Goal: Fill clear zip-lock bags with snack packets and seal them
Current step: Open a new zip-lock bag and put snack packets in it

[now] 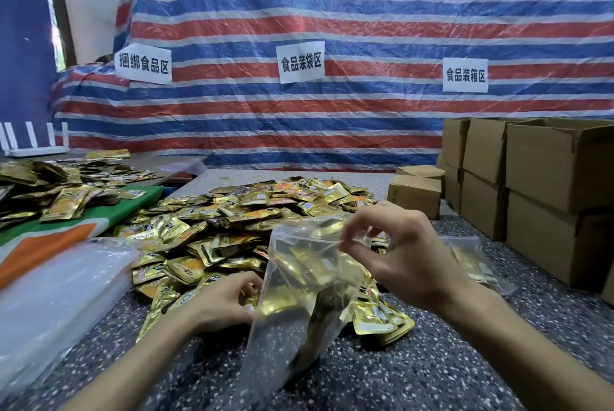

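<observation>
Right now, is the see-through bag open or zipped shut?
Open: the right hand pinches one lip of the clear bag, lifted away from the other, so its mouth gapes.

Paper signs on the striped tarp (365, 5) read: left sign (143, 63) 捆绑食品区, middle sign (300, 62) 食品装袋区, right sign (465, 75) 食品装箱区.

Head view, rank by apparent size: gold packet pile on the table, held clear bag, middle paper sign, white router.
1. gold packet pile
2. clear bag, though nearness to the camera enlarges it
3. middle paper sign and white router look alike; unranked
</observation>
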The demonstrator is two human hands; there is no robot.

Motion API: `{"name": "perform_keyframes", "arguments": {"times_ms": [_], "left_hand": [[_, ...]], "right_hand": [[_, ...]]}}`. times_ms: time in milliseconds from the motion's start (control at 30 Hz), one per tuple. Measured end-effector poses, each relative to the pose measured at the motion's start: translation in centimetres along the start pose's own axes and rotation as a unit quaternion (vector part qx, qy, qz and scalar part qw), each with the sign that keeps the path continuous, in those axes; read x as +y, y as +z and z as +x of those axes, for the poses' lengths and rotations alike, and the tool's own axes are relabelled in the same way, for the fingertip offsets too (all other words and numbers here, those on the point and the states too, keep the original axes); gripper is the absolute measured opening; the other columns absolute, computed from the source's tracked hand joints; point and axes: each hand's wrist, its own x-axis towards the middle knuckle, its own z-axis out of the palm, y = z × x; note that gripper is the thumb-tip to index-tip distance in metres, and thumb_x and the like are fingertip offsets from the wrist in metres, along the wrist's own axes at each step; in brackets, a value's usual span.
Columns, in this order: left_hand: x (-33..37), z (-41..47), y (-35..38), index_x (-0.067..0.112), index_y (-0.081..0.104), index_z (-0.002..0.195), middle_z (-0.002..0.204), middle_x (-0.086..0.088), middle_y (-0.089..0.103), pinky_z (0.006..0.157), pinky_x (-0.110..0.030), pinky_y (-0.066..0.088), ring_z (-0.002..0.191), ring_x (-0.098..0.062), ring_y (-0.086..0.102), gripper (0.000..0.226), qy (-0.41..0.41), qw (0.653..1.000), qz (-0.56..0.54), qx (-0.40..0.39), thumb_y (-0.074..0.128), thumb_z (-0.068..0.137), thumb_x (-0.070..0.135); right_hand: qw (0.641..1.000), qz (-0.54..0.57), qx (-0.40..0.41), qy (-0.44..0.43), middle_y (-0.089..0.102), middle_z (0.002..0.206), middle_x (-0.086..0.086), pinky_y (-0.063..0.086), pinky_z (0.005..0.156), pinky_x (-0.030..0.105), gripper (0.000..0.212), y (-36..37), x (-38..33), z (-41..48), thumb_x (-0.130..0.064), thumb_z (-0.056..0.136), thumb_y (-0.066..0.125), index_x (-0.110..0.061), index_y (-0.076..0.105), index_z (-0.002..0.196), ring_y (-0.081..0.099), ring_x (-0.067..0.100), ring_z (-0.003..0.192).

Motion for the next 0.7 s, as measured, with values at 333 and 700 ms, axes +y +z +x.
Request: {"name": "perform_keyframes", "arguments": {"times_ms": [333, 700], "left_hand": [[3.4, -2.5, -6.8, 0.006, 0.064, 0.109, 0.096, -0.018, 0.074, 0.078, -0.041, 0.053, 0.083, -0.032, 0.069, 0.032, -0.069, 0.872, -0.465, 0.139, 0.064, 0.084, 0.026], [14.5, -8.6, -12.2, 0.006, 0.067, 0.103, 0.091, -0.009, 0.074, 0.06, -0.023, 0.059, 0.08, -0.015, 0.073, 0.05, 0.111, 0.93, -0.285, 0.203, 0.082, 0.055, 0.009]], "right_hand": [[1.0, 0.001, 0.002, 0.01, 0.071, 0.081, -0.013, 0.05, 0.071, 0.023, 0.01, -0.2, -0.1, -0.2, -0.013, 0.079, 0.083, -0.019, 0.074, 0.08, 0.06, -0.001, 0.081], [0.999, 0.032, 0.009, -0.03, 0.069, 0.083, -0.009, 0.054, 0.072, 0.038, 0.009, 0.6, -1.2, 0.1, -0.013, 0.078, 0.083, -0.018, 0.076, 0.077, 0.064, 0.009, 0.083]]}}
